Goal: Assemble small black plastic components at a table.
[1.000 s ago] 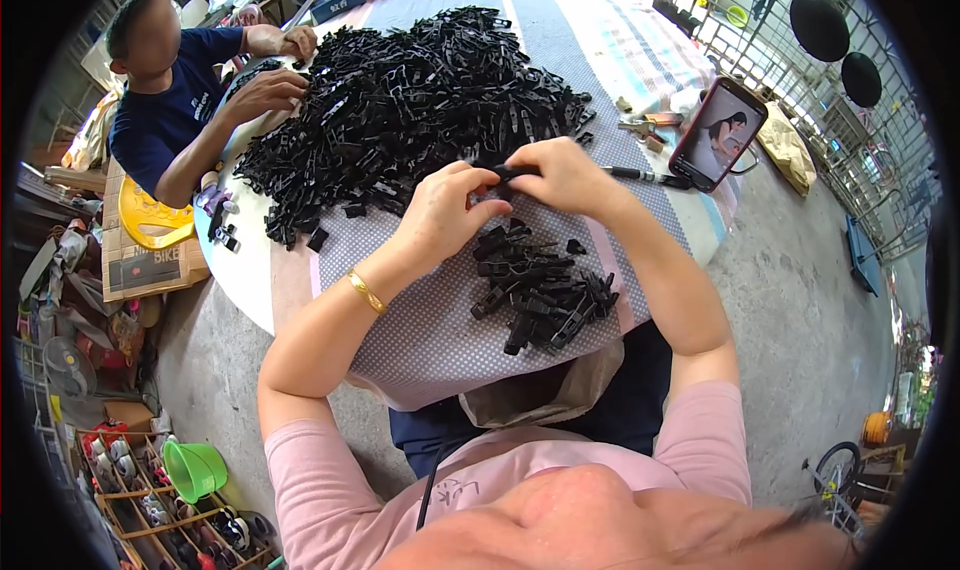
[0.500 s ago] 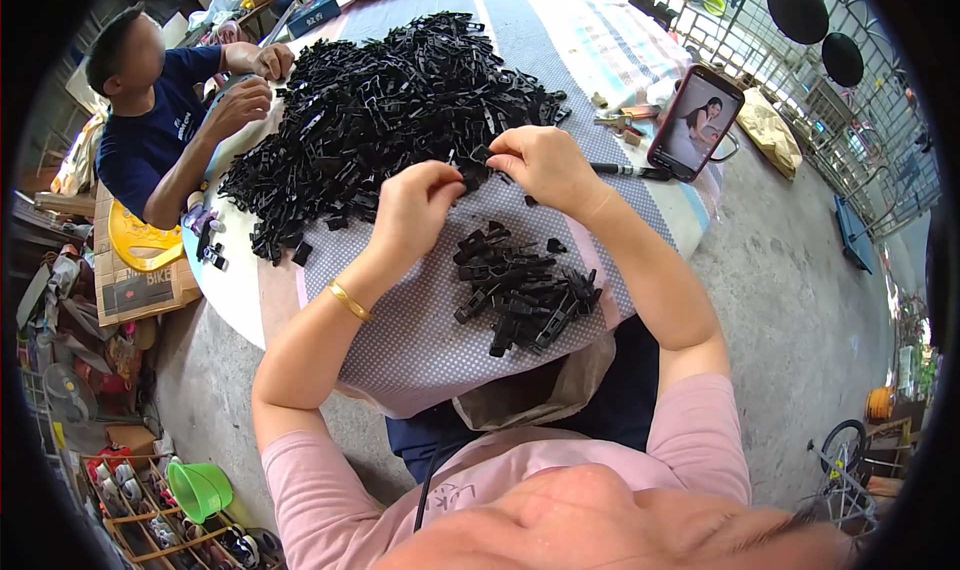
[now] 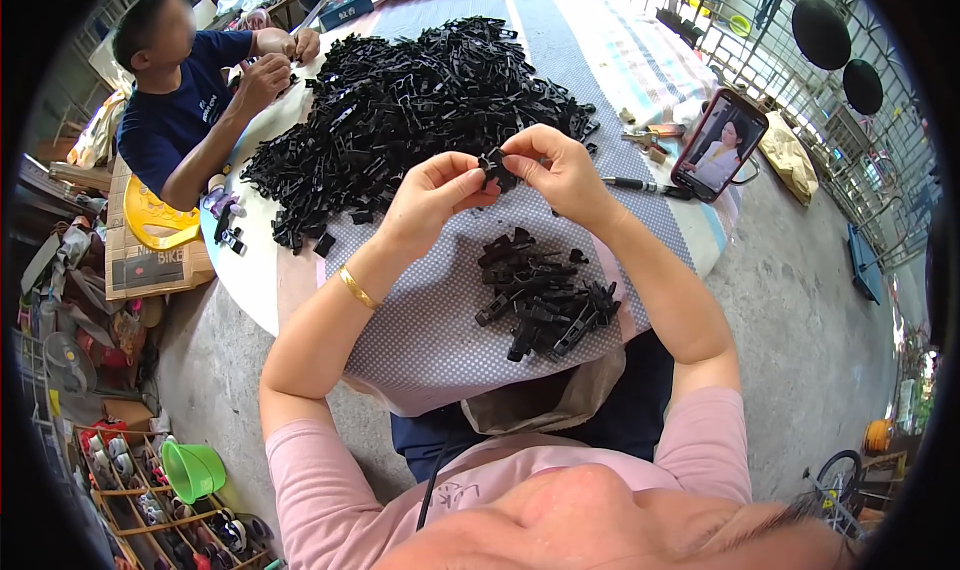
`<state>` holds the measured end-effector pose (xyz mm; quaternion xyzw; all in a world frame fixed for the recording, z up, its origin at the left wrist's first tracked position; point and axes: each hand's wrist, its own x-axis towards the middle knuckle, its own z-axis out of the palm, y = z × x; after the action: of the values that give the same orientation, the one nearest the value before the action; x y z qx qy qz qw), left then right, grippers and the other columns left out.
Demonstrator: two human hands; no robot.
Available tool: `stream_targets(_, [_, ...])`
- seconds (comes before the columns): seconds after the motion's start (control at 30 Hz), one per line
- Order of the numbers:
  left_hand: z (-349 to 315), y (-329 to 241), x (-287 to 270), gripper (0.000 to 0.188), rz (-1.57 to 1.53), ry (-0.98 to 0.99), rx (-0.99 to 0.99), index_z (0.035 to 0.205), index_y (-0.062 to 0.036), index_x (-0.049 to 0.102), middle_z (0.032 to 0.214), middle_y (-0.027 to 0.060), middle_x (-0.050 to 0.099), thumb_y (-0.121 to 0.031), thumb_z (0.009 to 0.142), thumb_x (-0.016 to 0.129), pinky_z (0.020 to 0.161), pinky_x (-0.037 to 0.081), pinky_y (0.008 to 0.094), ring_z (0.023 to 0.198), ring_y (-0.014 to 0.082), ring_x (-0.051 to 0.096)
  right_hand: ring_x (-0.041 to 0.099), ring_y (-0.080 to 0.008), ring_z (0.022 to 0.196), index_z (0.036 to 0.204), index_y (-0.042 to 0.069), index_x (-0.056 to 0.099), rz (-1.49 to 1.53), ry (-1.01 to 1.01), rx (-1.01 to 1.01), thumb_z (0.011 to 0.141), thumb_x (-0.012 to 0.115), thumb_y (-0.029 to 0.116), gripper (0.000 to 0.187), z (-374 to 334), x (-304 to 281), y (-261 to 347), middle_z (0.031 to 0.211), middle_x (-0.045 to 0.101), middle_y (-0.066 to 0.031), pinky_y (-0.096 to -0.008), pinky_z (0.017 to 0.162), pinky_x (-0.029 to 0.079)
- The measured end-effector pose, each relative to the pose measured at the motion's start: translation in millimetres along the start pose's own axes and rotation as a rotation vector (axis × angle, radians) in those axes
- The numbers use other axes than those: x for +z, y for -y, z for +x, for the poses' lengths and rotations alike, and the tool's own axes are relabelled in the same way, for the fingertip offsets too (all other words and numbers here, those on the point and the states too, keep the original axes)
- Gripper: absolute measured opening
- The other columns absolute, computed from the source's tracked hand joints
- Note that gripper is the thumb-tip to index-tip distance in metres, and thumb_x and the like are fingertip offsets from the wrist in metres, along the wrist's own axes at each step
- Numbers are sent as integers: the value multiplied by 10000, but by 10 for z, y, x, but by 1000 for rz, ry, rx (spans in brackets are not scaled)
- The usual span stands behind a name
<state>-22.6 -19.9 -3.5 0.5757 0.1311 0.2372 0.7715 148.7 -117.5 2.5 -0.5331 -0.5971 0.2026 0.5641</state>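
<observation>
Above the near edge of the big heap, my left hand (image 3: 440,192) and my right hand (image 3: 560,178) meet fingertip to fingertip. Between them they pinch a small black plastic clip-like part (image 3: 492,170), partly covered by the fingers. Behind it spreads the large heap of similar black parts (image 3: 410,110). Closer to me, below my right hand, lies a smaller pile of black clip-like pieces (image 3: 545,300). Both rest on a dotted tablecloth (image 3: 410,340).
Across at the left sits another person (image 3: 175,110), hands at the heap's edge. To the right stand a phone (image 3: 718,150), a black pen-like tool (image 3: 640,185) and a pliers-like tool (image 3: 655,132). A brown bag (image 3: 550,400) hangs open below the table's near edge.
My hands were apart at the heap's near edge; now they have come together with a black part between the fingertips. The whole view has shifted slightly.
</observation>
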Motion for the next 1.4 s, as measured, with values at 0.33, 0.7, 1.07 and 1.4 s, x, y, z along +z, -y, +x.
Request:
stream_targets(0.33, [-27,50,28,115,-191,-86,8,966,-19,590,911,55,628,-90,879,564,744,527,286,779,141,610,527,-49,618,981,4,650,301,113,187,868,599,137,183,4,-62,96,755,625,-2,-186,546,434])
stream_targets(0.7, [-57,-5,122,267,158,-178,49,1127,13,572,980,71,634,-35,866,551,744,515,248,794,114,609,596,-147,642,864,18,671,-153,21,-173,775,669,93,117,-80,65,162,750,636,-64,-241,580,474])
stream_targets(1.07, [-144,-123,218,439,485,-197,197,1229,-19,508,1003,99,632,27,804,609,766,498,225,876,99,596,607,-193,779,1064,1,599,-104,26,-237,765,705,213,382,-43,10,162,886,615,-91,-282,705,494])
stream_targets(1.4, [-210,-177,265,480,647,-88,312,1284,-32,447,995,111,626,50,826,564,761,492,219,900,113,593,638,-180,726,919,-12,639,-142,60,-281,695,754,165,308,-77,-58,211,794,642,-107,-254,643,502])
